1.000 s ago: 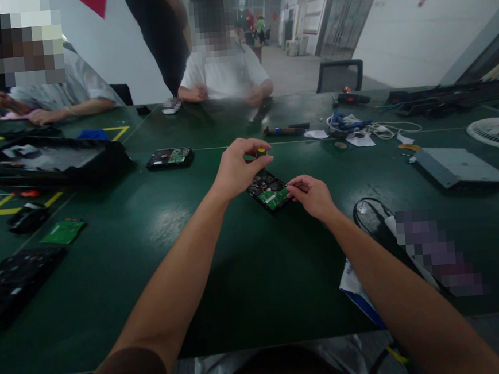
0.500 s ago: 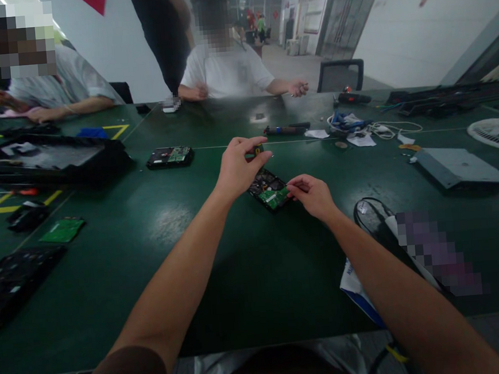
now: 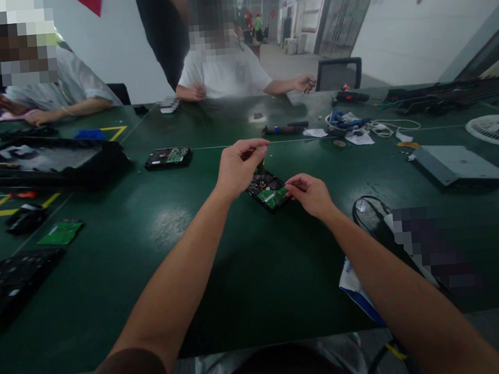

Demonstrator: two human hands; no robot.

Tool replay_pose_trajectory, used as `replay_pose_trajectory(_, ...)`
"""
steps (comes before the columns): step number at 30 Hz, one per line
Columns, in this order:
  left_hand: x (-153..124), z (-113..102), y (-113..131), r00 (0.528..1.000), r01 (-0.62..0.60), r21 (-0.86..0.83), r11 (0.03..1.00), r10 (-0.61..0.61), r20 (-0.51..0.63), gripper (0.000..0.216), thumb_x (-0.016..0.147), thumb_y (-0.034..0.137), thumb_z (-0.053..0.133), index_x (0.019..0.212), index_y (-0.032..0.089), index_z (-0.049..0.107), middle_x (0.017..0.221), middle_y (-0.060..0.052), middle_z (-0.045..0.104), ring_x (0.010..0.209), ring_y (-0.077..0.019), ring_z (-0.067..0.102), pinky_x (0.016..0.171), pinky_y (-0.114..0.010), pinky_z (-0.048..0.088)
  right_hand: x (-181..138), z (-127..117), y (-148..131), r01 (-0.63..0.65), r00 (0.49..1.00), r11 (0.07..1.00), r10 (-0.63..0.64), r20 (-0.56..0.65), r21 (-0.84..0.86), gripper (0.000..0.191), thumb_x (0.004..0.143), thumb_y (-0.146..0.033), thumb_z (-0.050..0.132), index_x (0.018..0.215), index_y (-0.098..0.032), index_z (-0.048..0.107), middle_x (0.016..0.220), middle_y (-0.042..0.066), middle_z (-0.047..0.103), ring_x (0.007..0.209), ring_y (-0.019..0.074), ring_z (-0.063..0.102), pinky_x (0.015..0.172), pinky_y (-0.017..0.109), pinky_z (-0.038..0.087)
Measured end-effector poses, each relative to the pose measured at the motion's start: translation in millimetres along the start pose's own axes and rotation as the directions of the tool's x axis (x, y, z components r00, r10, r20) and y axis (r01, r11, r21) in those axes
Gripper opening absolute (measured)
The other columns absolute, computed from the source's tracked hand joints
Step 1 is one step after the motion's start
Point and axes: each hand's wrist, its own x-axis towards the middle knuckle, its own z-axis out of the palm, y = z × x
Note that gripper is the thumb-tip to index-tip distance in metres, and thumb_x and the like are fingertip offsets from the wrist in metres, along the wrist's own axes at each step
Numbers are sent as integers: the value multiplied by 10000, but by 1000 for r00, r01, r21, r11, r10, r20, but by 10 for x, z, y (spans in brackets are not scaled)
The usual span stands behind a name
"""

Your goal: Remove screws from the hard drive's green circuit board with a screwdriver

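Black device: it lies flat on the green table [image 3: 261, 278], set at a slant, between the two hands; this black device [image 3: 269, 190] has a green board across its near part and a dark, uneven far part.
Left hand: the left hand [image 3: 241, 167] is over the far left corner of the black device, thumb and fingertips drawn narrow around a small tool [image 3: 263, 161] with yellow on it; the hand covers most of it, so its shape is hard to judge.
Right hand: the right hand [image 3: 313, 196] is at the right edge of the black device, thumb and forefinger pinched on that edge.
Left of the black device: a second device [image 3: 168, 157] lies a little farther off, with a loose green circuit board [image 3: 62, 232] and a large black tray [image 3: 48, 159] well apart.
Beyond the black device: a dark rod [image 3: 283, 129] with a blue band; across the table sits a co-worker [image 3: 223, 68] in white.
Right of the black device: a grey metal plate [image 3: 461, 164] and, farther back, tangled cables [image 3: 348, 123].
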Motion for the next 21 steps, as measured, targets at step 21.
replay_pose_trajectory(21, 47, -28, -78, 988, -113, -99, 989, 122, 91, 180, 989, 195, 598, 1069, 172, 758, 948, -63, 772, 904, -168, 724, 851, -327, 573, 2, 15, 12, 25, 1000, 1000, -25, -11, -15, 223, 876, -426, 774, 979, -241, 706, 867, 40, 768, 803, 216, 764, 677, 346, 615)
